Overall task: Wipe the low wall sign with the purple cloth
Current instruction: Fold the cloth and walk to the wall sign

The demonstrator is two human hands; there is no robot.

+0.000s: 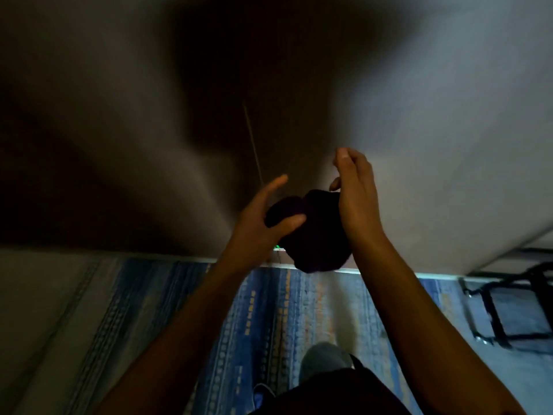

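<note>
Dim, blurry view looking down at the base of a wall [449, 115]. Both hands are raised in front of it with the purple cloth [314, 232] bunched between them. The cloth reads nearly black in this light. Left hand [263, 223]: thumb pressed onto the cloth's left side, index finger stretched out straight toward the wall, other fingers hidden behind the cloth. Right hand [356, 193]: seen from the back, fingers curled, cloth hanging from under the palm (exact grip not visible). Low wall sign [279, 248]: only a small green-lit sliver shows just above the floor line, left of the cloth's lower edge; the rest sits behind the cloth. Blue patterned carpet [284, 319] below, a dark metal frame [508, 310] far right on the floor.
</note>
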